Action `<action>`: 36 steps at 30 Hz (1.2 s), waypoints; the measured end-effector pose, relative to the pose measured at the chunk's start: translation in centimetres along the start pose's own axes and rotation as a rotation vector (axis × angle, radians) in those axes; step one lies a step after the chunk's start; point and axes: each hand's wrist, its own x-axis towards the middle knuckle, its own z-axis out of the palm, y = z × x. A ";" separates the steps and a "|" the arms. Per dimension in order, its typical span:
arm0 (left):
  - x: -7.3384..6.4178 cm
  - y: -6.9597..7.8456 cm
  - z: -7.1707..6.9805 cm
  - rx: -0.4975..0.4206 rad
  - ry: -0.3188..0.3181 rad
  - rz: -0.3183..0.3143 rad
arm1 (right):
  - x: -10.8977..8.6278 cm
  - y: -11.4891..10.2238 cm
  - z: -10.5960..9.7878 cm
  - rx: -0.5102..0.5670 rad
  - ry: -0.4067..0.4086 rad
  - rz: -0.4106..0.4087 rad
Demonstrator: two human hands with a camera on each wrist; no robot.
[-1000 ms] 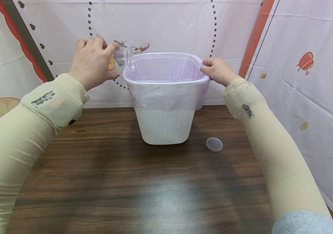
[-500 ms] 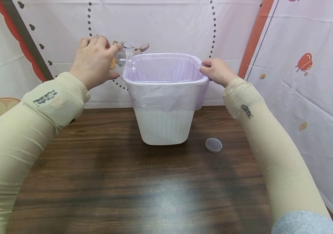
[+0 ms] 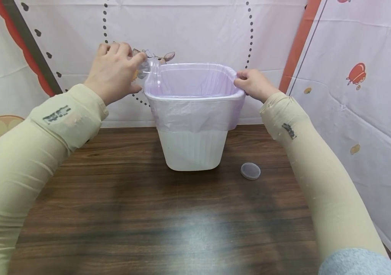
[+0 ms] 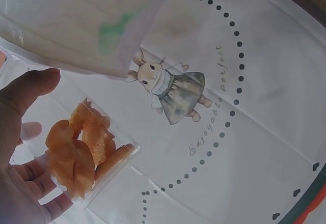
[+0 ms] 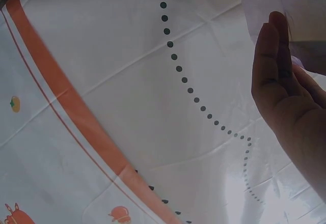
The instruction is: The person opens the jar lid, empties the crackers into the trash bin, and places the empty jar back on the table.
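Observation:
My left hand (image 3: 113, 72) grips a clear plastic jar (image 3: 153, 74) tipped on its side, its open mouth at the left rim of a white trash bin (image 3: 193, 151). Orange-brown chunks (image 4: 76, 155) show inside the jar in the left wrist view, gathered toward its base. A pale purple bin liner (image 3: 195, 114) lines the bin and folds down over its outside. On the opposite side, my right hand (image 3: 255, 84) holds the rim through the liner, thumb and fingers curled over the edge; part of those fingers is hidden behind the bin.
A round, clear lid (image 3: 250, 171) lies flat on the dark wooden table (image 3: 140, 221), right of the bin's base. Behind and to both sides hangs a white printed cloth (image 3: 195, 30) with dotted lines and a rabbit drawing.
My left hand has shifted slightly to the right, bringing the jar's mouth a bit farther over the bin's rim. The right hand keeps its hold on the rim.

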 end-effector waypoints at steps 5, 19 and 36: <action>0.1 0.2 -0.2 0.019 -0.010 0.012 | 0.0 0.0 0.0 -0.012 0.005 -0.006; 0.4 0.5 -0.5 0.070 -0.031 0.081 | 0.0 -0.2 0.0 -0.014 0.004 -0.006; 0.5 1.0 -0.5 0.131 0.020 0.164 | 0.0 -0.1 -0.1 -0.008 -0.005 -0.006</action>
